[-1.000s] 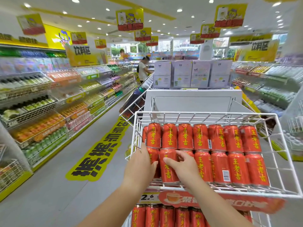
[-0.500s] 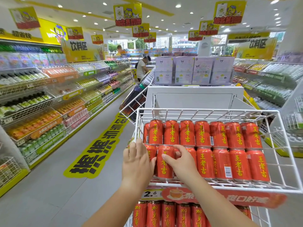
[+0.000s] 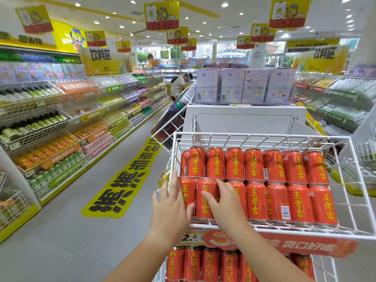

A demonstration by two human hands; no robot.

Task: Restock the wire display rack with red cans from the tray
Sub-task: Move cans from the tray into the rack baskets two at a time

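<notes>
Here, your right hand curls round the second red can in the front row of the wire rack, thumb across its label. Your left hand lies straight-fingered at the rack's left corner, seemingly touching the end can. Stocked drink shelves flank the grey aisle floor.
</notes>
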